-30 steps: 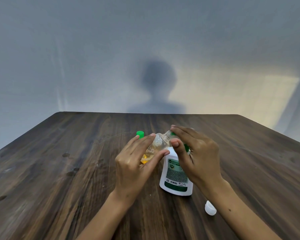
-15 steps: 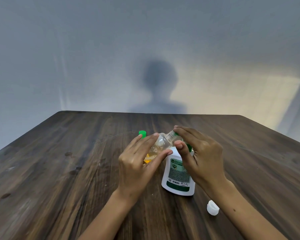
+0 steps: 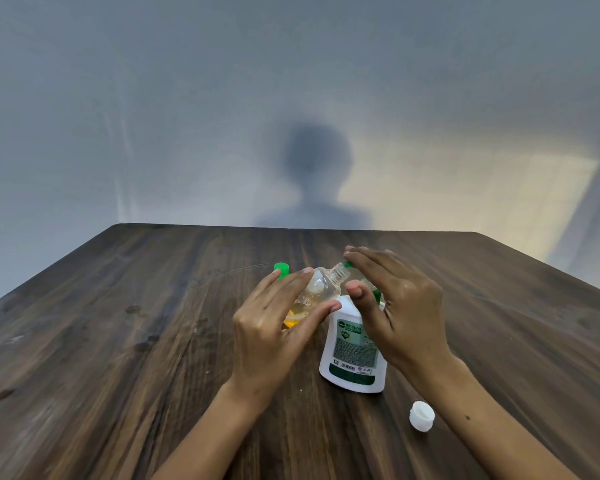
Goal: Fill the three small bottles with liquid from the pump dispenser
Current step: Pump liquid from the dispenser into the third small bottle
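left hand pinches tilted small clear bottle | right hand spread over pump dispenser | risk: misaligned neck spills liquid

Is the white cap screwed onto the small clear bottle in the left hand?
No: the white cap lies loose on the table near the right forearm, while the small clear bottle in the left hand shows a bare threaded neck.
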`<control>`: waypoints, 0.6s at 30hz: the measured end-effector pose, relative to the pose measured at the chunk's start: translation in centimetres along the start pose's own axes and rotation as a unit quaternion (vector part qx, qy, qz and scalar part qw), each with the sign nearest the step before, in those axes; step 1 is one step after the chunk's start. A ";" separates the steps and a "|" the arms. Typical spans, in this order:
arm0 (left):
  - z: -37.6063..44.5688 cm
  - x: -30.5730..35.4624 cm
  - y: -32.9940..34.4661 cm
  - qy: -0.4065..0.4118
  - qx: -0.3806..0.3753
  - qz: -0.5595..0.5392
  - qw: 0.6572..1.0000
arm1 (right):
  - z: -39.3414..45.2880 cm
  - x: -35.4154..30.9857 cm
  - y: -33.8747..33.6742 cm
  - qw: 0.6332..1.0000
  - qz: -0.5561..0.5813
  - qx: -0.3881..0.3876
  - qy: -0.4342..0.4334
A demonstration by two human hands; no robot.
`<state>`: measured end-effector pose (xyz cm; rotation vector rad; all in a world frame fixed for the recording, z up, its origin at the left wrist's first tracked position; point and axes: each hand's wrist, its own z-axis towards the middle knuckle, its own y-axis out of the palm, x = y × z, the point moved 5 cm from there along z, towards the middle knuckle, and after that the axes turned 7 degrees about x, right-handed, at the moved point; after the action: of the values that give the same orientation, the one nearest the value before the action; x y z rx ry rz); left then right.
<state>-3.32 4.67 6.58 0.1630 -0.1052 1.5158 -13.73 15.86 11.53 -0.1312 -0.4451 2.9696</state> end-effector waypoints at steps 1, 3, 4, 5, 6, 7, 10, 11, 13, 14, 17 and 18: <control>0.0 0.0 0.0 0.000 0.001 0.001 1.000 | -0.1 -0.1 0.2 1.000 -0.006 0.001 0.004; 0.1 0.1 -0.1 0.001 -0.003 0.001 1.000 | -0.5 -0.1 0.4 1.000 -0.009 -0.002 0.018; 0.2 0.1 -0.1 0.002 -0.003 0.001 1.000 | -0.7 -0.1 0.4 1.000 -0.006 -0.001 0.023; 0.1 0.1 -0.1 0.003 -0.004 0.002 1.000 | -0.8 0.0 0.3 1.000 -0.001 0.001 0.024; 0.1 0.1 -0.1 0.005 -0.006 0.003 1.000 | -0.8 0.1 0.2 1.000 0.007 0.003 0.023; -0.1 0.1 -0.1 0.005 -0.007 0.004 1.000 | -0.6 0.1 0.1 1.000 0.015 0.004 0.019; -0.1 0.0 -0.1 0.002 -0.001 0.006 1.000 | -0.1 -0.1 -0.2 1.000 0.020 0.014 0.010; -0.1 0.0 0.0 0.003 0.001 0.006 1.000 | -0.1 -0.1 -0.1 1.000 0.015 0.016 0.013; 0.0 0.0 0.0 0.003 0.000 0.006 1.000 | -0.4 -0.1 0.3 0.999 0.009 0.016 0.028; 0.0 0.0 0.0 0.003 -0.003 0.005 1.000 | -0.7 -0.1 0.5 0.999 0.008 0.016 0.035; -0.2 0.0 0.0 0.004 -0.004 0.005 1.000 | -0.7 0.1 0.2 0.999 0.019 0.023 0.029; -0.2 0.0 0.1 0.004 -0.004 0.004 1.000 | -0.5 0.1 0.0 0.999 0.022 0.022 0.024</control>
<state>-3.38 4.70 6.42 0.1502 -0.1063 1.5240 -13.81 16.04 11.03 -0.2090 -0.3763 3.0086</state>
